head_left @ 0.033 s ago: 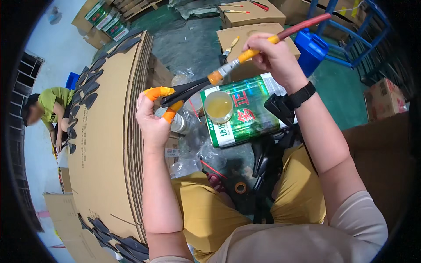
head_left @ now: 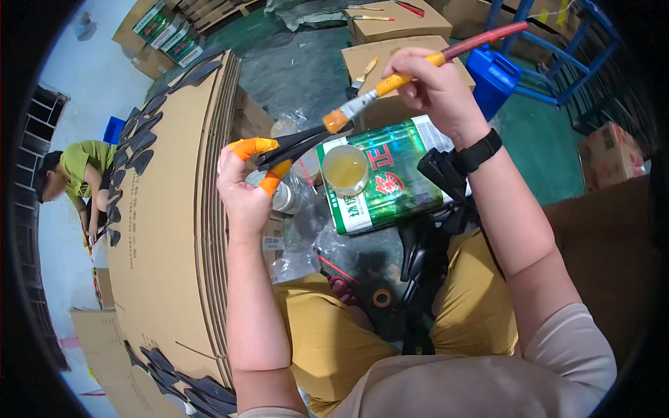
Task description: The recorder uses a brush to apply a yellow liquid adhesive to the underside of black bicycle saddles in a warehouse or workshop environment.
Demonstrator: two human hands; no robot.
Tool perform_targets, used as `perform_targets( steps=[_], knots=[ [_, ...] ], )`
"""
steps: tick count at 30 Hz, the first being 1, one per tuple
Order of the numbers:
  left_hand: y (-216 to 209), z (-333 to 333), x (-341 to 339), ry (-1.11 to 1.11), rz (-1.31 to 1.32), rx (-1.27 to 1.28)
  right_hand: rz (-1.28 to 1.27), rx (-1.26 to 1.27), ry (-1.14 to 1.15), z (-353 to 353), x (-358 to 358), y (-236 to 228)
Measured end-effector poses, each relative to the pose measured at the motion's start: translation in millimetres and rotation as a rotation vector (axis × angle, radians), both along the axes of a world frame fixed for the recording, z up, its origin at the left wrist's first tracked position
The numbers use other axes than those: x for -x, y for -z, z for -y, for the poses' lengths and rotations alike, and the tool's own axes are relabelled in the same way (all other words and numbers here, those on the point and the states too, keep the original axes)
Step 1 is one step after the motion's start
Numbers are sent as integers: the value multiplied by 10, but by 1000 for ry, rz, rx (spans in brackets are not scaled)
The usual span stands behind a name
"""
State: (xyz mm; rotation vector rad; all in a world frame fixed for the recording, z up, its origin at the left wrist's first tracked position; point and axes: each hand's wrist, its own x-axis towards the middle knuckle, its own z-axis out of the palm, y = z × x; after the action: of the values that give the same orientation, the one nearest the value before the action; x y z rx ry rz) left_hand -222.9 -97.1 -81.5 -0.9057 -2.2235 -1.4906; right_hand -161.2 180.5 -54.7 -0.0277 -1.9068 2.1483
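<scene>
My left hand [head_left: 240, 191], with orange finger covers on thumb and forefinger, pinches a thin black flat piece [head_left: 296, 145] and holds it out above my lap. My right hand [head_left: 435, 87] grips a brush [head_left: 362, 101] with an orange-and-red handle; its bristles touch the black piece. Just below the brush, a small open cup of yellowish glue [head_left: 345, 169] sits on a green metal tin [head_left: 394, 184] lying flat in front of me.
A tall stack of cardboard sheets [head_left: 174, 230] at my left carries several black pieces [head_left: 139, 139] along its edges. More black pieces [head_left: 418, 258] lie at my lap. Behind are a blue jerrycan [head_left: 491, 76], cardboard boxes [head_left: 401, 24] and a blue frame [head_left: 557, 49]. Another person [head_left: 77, 167] crouches far left.
</scene>
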Motion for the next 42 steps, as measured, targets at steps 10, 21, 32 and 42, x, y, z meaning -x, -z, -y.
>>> perform_targets(
  steps=[10,21,32,42],
  knots=[
    [10,-236,-40,15,-67,61,-207,18,-108,270,-133,-193],
    [-21,-168,-62,22,-118,166,-214,143,-92,314,-203,-264],
    [-115,-71,-195,156,180,-284,-69,47,39,-74,-102,73],
    [-129,68,-151,146,245,-304,-66,-79,216,-190,-149,5]
  ],
)
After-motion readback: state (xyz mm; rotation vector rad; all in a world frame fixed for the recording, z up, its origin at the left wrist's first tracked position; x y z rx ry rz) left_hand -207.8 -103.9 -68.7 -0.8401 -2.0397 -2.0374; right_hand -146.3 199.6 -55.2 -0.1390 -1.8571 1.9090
